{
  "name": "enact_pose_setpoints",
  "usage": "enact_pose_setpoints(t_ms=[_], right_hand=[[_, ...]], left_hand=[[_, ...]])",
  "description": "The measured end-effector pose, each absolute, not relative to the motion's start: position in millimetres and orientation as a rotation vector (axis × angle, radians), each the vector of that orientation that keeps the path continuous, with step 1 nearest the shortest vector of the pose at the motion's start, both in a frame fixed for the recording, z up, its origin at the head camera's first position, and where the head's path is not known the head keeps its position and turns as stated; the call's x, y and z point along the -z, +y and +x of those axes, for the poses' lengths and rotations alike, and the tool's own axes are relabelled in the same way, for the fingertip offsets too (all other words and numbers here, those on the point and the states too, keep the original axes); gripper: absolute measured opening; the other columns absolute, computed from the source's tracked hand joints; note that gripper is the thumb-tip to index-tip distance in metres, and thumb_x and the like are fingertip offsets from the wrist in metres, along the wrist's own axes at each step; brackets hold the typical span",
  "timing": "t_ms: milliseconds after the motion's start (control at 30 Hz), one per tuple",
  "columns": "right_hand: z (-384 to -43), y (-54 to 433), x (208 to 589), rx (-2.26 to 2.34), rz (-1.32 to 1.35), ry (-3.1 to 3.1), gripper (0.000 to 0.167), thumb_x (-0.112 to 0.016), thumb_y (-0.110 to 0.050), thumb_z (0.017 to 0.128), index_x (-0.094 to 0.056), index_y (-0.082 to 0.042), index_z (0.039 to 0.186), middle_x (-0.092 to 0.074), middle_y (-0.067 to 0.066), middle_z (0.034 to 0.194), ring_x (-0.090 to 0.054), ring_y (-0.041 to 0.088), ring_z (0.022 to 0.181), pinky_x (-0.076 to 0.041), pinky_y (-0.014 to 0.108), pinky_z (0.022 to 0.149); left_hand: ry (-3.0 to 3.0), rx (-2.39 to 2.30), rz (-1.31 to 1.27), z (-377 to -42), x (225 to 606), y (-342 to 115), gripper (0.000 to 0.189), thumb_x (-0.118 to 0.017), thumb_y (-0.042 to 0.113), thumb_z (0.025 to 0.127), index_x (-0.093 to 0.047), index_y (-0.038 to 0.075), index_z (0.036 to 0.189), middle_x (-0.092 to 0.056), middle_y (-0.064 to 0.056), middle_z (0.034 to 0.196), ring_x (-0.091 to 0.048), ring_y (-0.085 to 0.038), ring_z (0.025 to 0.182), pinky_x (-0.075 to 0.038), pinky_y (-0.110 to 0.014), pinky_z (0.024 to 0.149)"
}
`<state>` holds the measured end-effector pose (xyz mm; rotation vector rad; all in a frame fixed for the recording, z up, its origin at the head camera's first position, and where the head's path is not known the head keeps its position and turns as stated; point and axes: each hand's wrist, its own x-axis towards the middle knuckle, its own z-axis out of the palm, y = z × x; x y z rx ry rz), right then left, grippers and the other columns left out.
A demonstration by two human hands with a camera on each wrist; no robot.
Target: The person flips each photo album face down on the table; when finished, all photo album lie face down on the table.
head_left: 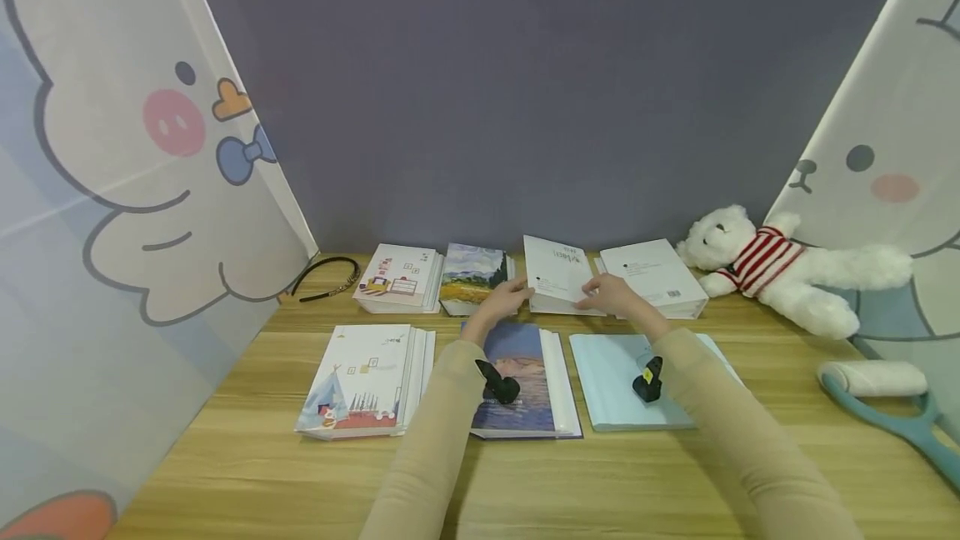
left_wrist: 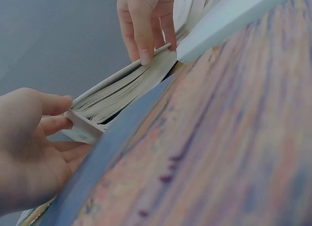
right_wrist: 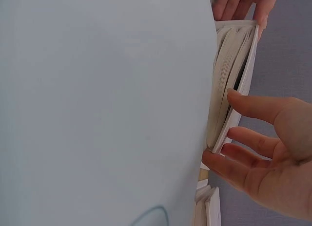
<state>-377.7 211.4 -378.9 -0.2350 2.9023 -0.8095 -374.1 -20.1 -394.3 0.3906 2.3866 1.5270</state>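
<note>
While the left hand (head_left: pixel 506 300) pinches the left side of a white book (head_left: pixel 557 267) between thumb and fingers, the right hand (head_left: pixel 611 294), partly curled, pinches it near its right end. It sits near the back edge of the surface (head_left: pixel 525 490), between a landscape book (head_left: pixel 468 272) and a second white book (head_left: pixel 648 269).

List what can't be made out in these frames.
- Held white book, head view: fine cover print, too small to read.
- Light blue book, head view: part of its cover, behind the right sleeve and black wrist device.
- Lint roller, head view: handle end, cut off by right edge.
- Right hand, left wrist view: upper part, cut off by top edge.
</note>
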Motion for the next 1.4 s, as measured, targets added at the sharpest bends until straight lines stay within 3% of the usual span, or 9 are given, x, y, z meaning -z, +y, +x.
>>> enact_pose_setpoints(t_ms=[233,533,733,967,1400], right_hand=[[-377,210,374,0.811,-0.292,2.913,0.052,-0.066,-0.028,0.087,-0.054,0.003,0.127,-0.049,0.026,0.132,-0.045,0.042,0.122,-0.040,0.053,0.101],[-371,190,370,0.745,-0.543,3.009,0.054,-0.068,-0.029,0.085,-0.056,0.010,0.121,-0.055,0.028,0.125,-0.051,0.043,0.116,-0.046,0.051,0.096],[-368,182,367,0.784,-0.646,3.079,0.051,-0.068,-0.029,0.086,-0.058,0.007,0.121,-0.058,0.025,0.123,-0.056,0.040,0.110,-0.049,0.049,0.090],[-366,181,365,0.950,-0.676,3.056,0.051,-0.066,-0.026,0.087,-0.055,0.008,0.123,-0.059,0.028,0.120,-0.063,0.039,0.100,-0.055,0.043,0.081],[-367,184,366,1.168,-0.565,3.028,0.052,-0.063,-0.031,0.090,-0.053,0.001,0.129,-0.059,0.025,0.122,-0.063,0.038,0.103,-0.056,0.043,0.080]], left_hand=[[2.197,-1.699,0.377,-373,391,-23,0.056,-0.044,0.032,0.100,-0.022,0.020,0.150,-0.033,-0.015,0.150,-0.053,-0.034,0.121,-0.050,-0.035,0.095],[2.197,-1.752,0.363,-371,391,-24,0.053,-0.045,0.033,0.100,-0.030,0.018,0.148,-0.042,-0.018,0.143,-0.060,-0.035,0.110,-0.053,-0.038,0.089],[2.224,-1.845,0.380,-371,388,-23,0.048,-0.045,0.031,0.100,-0.037,0.015,0.145,-0.048,-0.019,0.136,-0.062,-0.034,0.104,-0.053,-0.043,0.089],[2.188,-1.935,0.391,-372,385,-24,0.045,-0.049,0.021,0.099,-0.041,0.009,0.142,-0.050,-0.022,0.130,-0.060,-0.038,0.106,-0.052,-0.044,0.091],[2.079,-1.889,0.491,-370,381,-23,0.051,-0.053,0.015,0.096,-0.037,-0.002,0.141,-0.048,-0.024,0.135,-0.051,-0.036,0.123,-0.040,-0.047,0.105]])
